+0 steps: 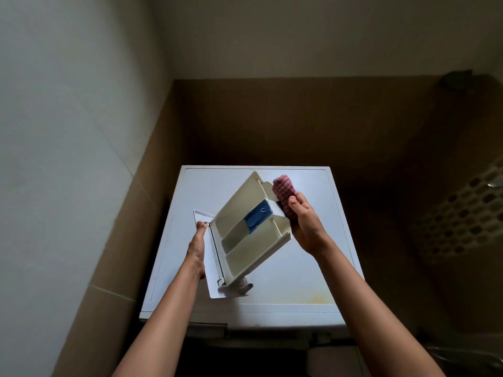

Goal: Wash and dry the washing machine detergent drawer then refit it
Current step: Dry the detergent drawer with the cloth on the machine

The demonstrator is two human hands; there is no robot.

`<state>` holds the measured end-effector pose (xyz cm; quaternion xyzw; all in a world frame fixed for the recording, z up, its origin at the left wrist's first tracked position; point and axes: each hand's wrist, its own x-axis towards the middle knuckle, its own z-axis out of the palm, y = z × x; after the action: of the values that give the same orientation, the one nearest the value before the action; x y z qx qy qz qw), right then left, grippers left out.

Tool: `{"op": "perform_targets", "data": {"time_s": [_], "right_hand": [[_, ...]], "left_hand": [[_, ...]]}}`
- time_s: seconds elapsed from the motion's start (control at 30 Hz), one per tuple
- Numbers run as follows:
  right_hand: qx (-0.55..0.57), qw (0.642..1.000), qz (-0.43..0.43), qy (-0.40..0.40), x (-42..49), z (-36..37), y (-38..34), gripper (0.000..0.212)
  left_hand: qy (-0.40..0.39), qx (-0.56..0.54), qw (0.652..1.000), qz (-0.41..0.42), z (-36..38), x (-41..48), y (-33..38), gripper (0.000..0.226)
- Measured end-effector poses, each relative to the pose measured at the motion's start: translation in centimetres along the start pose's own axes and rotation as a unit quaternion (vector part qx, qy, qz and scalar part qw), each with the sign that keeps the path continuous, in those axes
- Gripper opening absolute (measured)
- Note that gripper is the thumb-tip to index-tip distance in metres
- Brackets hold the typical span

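Fingers [294, 205] of your right hand [307, 227] clench red checked cloth [283, 189] at far right corner of detergent drawer [242, 248]; left hand [196, 248] grips its front panel, drawer tilted over washing machine top [313, 273]. Push cloth into each compartment, round blue insert [258, 213].

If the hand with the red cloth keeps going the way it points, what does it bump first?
Probably the back end of the drawer; the cloth in the right hand looks pressed against it.
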<state>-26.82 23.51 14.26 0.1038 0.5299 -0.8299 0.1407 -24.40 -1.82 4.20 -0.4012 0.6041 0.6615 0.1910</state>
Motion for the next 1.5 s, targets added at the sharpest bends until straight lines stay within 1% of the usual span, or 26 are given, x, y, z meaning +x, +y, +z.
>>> {"op": "perform_targets", "data": {"time_s": [0.1,0.23,0.37,0.43,0.5,0.6,0.63,0.67,0.7,0.73,0.8,0.87,0.9,0.93,0.97,1.0,1.07,1.1,1.13,1.2,1.23,1.3,1.33,1.4,1.43,1.5], "right_hand": [[0.044,0.999,-0.009,-0.005,-0.6,0.6,0.2,0.026],[0.112,0.994,-0.011,-0.012,-0.7,0.7,0.5,0.029],[0.089,0.995,-0.011,-0.041,0.6,2.2,-0.8,0.029],[0.081,0.995,-0.02,-0.056,1.3,3.1,-1.3,0.03],[0.045,0.996,-0.029,-0.073,1.6,3.5,-1.1,0.03],[-0.032,0.993,-0.042,-0.102,0.7,3.5,0.9,0.025],[-0.065,0.991,-0.047,-0.11,0.2,3.3,1.7,0.024],[-0.097,0.987,-0.054,-0.119,-0.3,3.2,2.3,0.023],[-0.13,0.981,-0.063,-0.126,-0.6,3.0,2.7,0.023],[-0.153,0.977,-0.071,-0.134,-0.7,3.0,2.7,0.023],[-0.165,0.972,-0.078,-0.146,-0.4,3.5,2.0,0.023],[-0.147,0.974,-0.083,-0.15,0.1,4.3,0.8,0.028],[-0.147,0.974,-0.091,-0.147,0.5,4.6,0.2,0.032],[-0.155,0.972,-0.105,-0.143,0.8,5.0,-0.4,0.036],[-0.169,0.969,-0.121,-0.137,1.0,5.3,-0.8,0.042],[-0.187,0.964,-0.135,-0.132,1.1,5.5,-1.0,0.046],[-0.213,0.956,-0.153,-0.128,0.7,5.7,-1.1,0.052],[-0.226,0.952,-0.165,-0.128,0.3,5.6,-1.0,0.051],[-0.241,0.945,-0.179,-0.127,-0.1,5.4,-0.8,0.049],[-0.28,0.928,-0.212,-0.125,-0.9,4.8,-0.5,0.045],[-0.305,0.916,-0.229,-0.123,-1.2,4.5,-0.5,0.042],[-0.34,0.897,-0.253,-0.127,-1.7,3.9,-0.7,0.034],[-0.348,0.893,-0.253,-0.129,-1.9,3.6,-1.0,0.03],[-0.383,0.876,-0.268,-0.123,-2.0,3.4,-1.9,0.026],[-0.403,0.861,-0.288,-0.115,-1.9,3.5,-2.3,0.024],[-0.423,0.836,-0.334,-0.104,-1.6,3.8,-2.8,0.024]], "left_hand": [[-0.011,-0.04,0.999,-0.008,0.3,-0.5,0.1,0.089],[-0.042,-0.074,0.996,-0.015,0.8,-2.4,1.0,0.08],[-0.092,-0.069,0.993,-0.008,1.9,-3.1,1.6,0.074],[-0.125,-0.092,0.988,0.004,2.4,-3.1,1.6,0.072],[-0.131,-0.066,0.989,0.005,3.0,-4.1,1.6,0.067],[-0.142,-0.049,0.986,0.075,3.5,-6.3,1.7,0.052],[-0.153,-0.049,0.982,0.1,3.5,-6.9,1.6,0.055],[-0.161,-0.068,0.978,0.115,3.5,-7.6,1.4,0.052],[-0.169,-0.088,0.973,0.128,3.1,-8.2,0.9,0.043],[-0.162,-0.113,0.971,0.134,2.5,-7.3,0.3,0.038],[-0.167,-0.144,0.97,0.097,1.7,-5.7,0.4,0.04],[-0.176,-0.171,0.969,0.033,1.7,-4.0,0.4,0.061],[-0.188,-0.168,0.967,0.028,2.1,-2.9,0.3,0.066],[-0.193,-0.179,0.965,0.009,2.3,-1.9,0.2,0.063],[-0.179,-0.191,0.965,0.008,2.6,-2.0,0.4,0.057],[-0.189,-0.201,0.961,0.003,3.0,-3.9,1.2,0.052],[-0.186,-0.213,0.959,0.015,3.0,-4.3,1.5,0.047],[-0.181,-0.204,0.962,0.018,3.0,-4.4,1.6,0.045],[-0.186,-0.222,0.957,0.005,2.9,-4.0,1.7,0.043],[-0.205,-0.292,0.934,-0.023,2.7,-4.6,2.2,0.037],[-0.191,-0.294,0.936,-0.004,2.5,-4.2,2.1,0.038],[-0.185,-0.297,0.937,0.002,2.3,-4.8,2.4,0.041],[-0.183,-0.304,0.935,-0.011,2.4,-5.2,2.8,0.042],[-0.175,-0.341,0.921,-0.068,3.0,-5.9,4.0,0.05],[-0.156,-0.358,0.916,-0.089,3.3,-6.2,4.6,0.052],[-0.157,-0.382,0.906,-0.098,4.2,-6.8,5.4,0.052]]}}
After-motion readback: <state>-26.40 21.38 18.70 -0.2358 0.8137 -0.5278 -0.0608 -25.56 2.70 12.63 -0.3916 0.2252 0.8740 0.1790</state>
